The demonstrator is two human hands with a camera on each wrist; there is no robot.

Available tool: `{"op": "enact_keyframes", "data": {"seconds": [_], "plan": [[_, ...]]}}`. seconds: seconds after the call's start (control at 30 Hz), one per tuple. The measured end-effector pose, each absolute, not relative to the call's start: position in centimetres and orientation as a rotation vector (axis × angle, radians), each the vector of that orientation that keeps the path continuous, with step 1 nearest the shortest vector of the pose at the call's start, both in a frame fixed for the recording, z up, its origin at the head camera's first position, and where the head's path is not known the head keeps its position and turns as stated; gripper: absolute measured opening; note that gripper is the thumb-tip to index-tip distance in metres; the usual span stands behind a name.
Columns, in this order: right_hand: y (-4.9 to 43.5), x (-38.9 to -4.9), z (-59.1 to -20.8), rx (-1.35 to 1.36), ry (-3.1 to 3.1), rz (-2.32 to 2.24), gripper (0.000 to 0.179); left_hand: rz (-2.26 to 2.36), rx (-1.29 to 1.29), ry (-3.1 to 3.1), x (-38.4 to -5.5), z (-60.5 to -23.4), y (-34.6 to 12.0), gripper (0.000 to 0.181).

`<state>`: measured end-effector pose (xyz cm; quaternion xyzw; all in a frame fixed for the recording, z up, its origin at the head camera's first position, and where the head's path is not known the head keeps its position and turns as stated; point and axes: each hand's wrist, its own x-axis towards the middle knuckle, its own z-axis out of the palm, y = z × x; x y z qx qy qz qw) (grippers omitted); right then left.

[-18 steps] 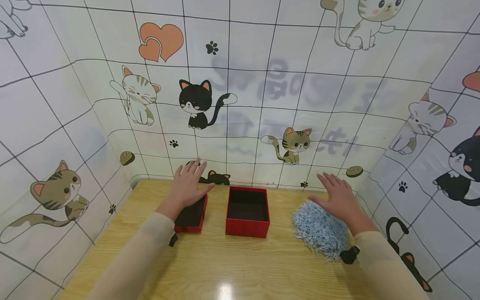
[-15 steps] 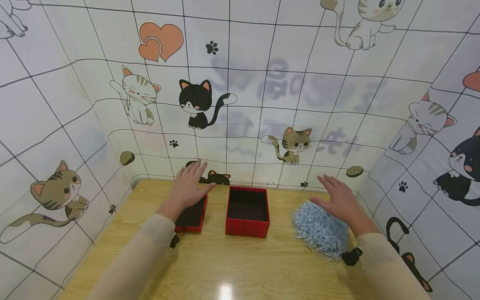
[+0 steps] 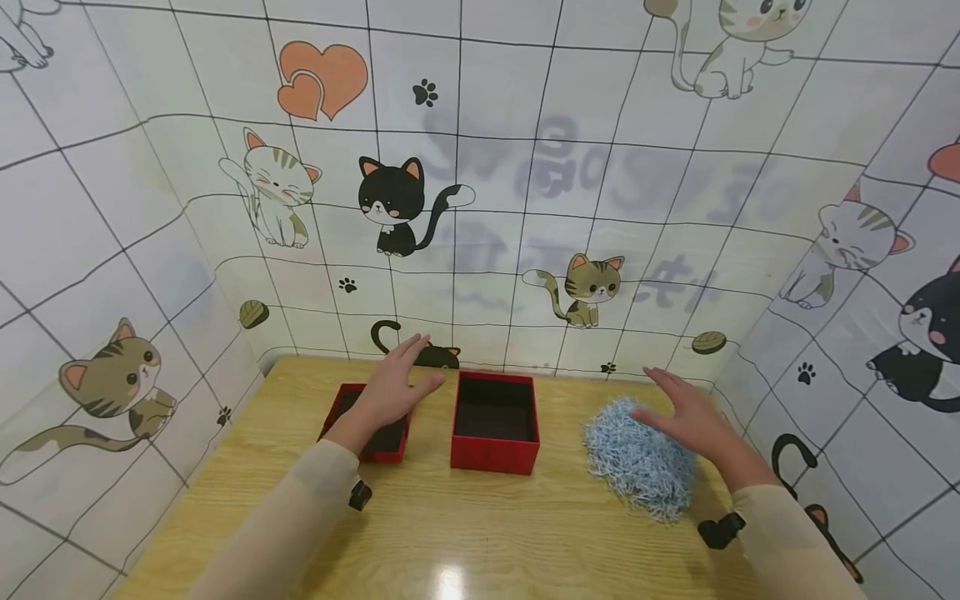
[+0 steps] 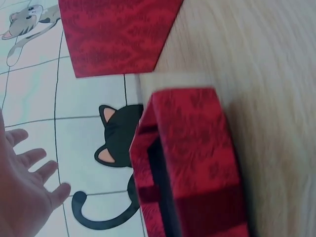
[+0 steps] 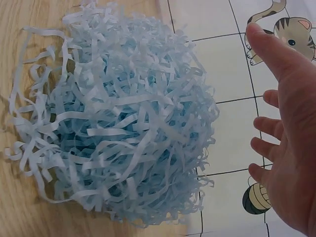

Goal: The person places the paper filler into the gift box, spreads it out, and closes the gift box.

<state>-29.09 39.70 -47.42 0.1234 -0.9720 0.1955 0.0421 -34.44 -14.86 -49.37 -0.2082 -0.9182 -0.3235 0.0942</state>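
My left hand (image 3: 392,390) hovers over a shallow red box lid (image 3: 385,457) with a dark inside, its fingers stretched out and nothing in its grasp. The wrist and hand cover part of that lid in the head view. To the right of the lid, a deeper red box (image 3: 495,456) stands with its top uncovered and a dark interior. A heap of pale blue shredded paper (image 3: 637,458) lies on the right of the table. Over the heap's far right side is my right hand (image 3: 686,417), fingers extended and holding nothing. In the right wrist view the curly paper strips (image 5: 133,118) fill the middle.
The wooden table (image 3: 480,533) meets a white grid-lined wall covering (image 3: 487,208) printed with cartoon cats at the back and sides. Small black devices (image 3: 722,531) sit at both wrists.
The left hand has moved right and slightly nearer, uncovering more of the lid. My right hand has shifted right and down. The box and shredded paper stay in place.
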Motion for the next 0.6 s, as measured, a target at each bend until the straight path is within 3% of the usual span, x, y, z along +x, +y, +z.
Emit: {"op": "enact_keyframes", "data": {"seconds": [0.27, 0.6], "plan": [[40.0, -27.9, -48.5, 0.425, -2.98, 0.835, 0.096, -1.338, -0.709, -2.734, -33.8, -50.7, -13.4, 0.094], [40.3, -26.7, -50.5, 0.493, -2.947, 0.927, 0.097, -1.442, -0.859, -2.704, -33.2, -52.1, -12.1, 0.096]]}}
